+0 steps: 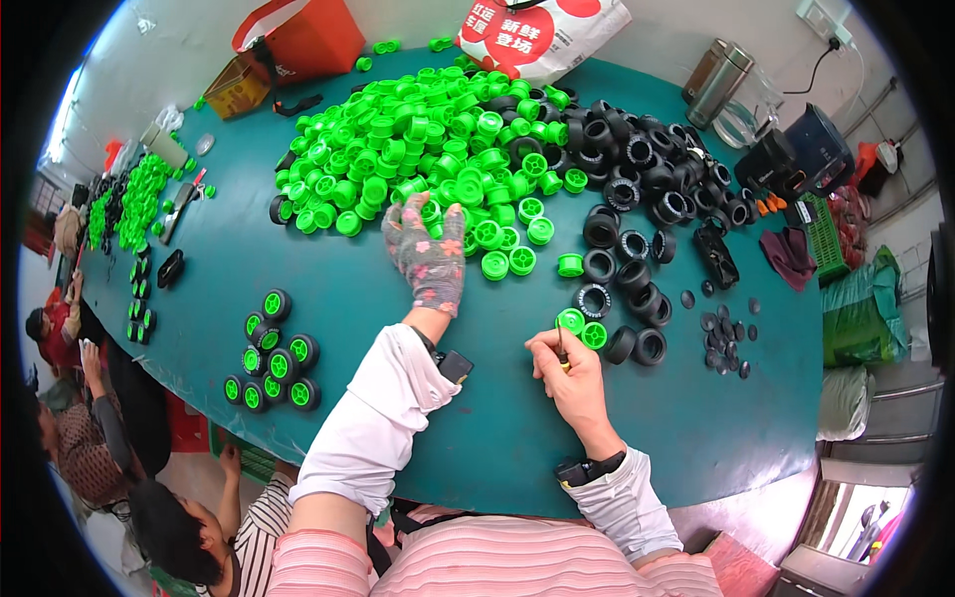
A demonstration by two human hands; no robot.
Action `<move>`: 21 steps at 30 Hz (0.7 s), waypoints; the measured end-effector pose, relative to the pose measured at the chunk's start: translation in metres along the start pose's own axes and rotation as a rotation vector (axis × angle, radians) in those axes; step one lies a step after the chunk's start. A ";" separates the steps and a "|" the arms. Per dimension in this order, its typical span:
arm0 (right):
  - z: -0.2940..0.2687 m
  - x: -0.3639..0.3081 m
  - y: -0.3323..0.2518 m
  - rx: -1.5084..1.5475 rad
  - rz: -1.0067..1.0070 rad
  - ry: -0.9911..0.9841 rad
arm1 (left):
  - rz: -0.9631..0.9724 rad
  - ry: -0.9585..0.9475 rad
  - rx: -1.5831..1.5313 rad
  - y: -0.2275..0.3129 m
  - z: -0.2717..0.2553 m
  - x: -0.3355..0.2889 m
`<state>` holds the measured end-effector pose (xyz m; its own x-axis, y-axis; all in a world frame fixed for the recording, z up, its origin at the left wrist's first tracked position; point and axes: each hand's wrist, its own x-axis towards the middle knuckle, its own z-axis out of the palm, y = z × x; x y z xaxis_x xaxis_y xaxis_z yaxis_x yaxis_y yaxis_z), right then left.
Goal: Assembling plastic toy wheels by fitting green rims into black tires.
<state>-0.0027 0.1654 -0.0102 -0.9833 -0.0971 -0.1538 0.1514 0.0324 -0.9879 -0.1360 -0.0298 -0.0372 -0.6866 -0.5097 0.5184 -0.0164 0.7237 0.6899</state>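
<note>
Green rims (pixel 408 139) border the left hand (pixel 430 259) (grip unclear) while the right hand (pixel 575 386) grips a tool (pixel 564 365) near white-lettered tires (pixel 607 301).

On the green flat surface (pixel 497 418), a heap of bright green plastic spoked hubs (pixel 398 149) lies beyond the person's grey flower-gloved left hand (pixel 430 259), with a pile of black ring-shaped rubber tyres (pixel 662 179) to the heap's right and a red-and-white bag (pixel 547 40) behind it. A cluster of round black-and-green wheels (pixel 283 364) sits front-left of the heap. The bare right hand (pixel 574 383), holding a thin dark tool (pixel 560 341), is just on the near side of two loose hubs (pixel 594 336), with small round black discs (pixel 713 340) farther right.
</note>
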 end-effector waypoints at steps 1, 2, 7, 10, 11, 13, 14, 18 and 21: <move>0.000 0.001 0.000 -0.008 -0.011 -0.003 | 0.006 0.022 0.014 0.005 0.007 -0.004; -0.001 0.001 0.000 -0.017 -0.020 -0.005 | 0.009 0.041 0.028 0.010 0.013 -0.007; 0.001 0.002 0.001 -0.010 -0.008 -0.011 | 0.053 -0.098 -0.084 0.027 0.017 -0.022; 0.005 0.001 -0.001 -0.042 0.012 -0.018 | 0.120 -0.089 -0.081 0.029 0.007 -0.028; 0.005 -0.001 -0.001 -0.071 -0.013 -0.004 | 0.200 -0.041 -0.071 0.019 0.014 -0.031; 0.002 -0.002 -0.003 -0.146 0.042 0.059 | 0.048 -0.101 -0.100 0.032 0.000 -0.035; -0.001 -0.002 -0.002 -0.155 0.026 0.071 | -0.002 -0.106 -0.141 0.036 -0.003 -0.041; -0.008 0.000 0.012 -0.087 -0.027 0.060 | -0.155 -0.128 -0.296 0.031 -0.024 -0.068; -0.007 0.002 0.018 -0.089 -0.068 0.052 | -0.125 -0.223 -0.418 0.019 -0.029 -0.081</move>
<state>-0.0030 0.1722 -0.0284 -0.9953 -0.0509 -0.0828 0.0765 0.1156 -0.9903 -0.0594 0.0115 -0.0512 -0.8375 -0.4359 0.3297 0.1534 0.3914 0.9073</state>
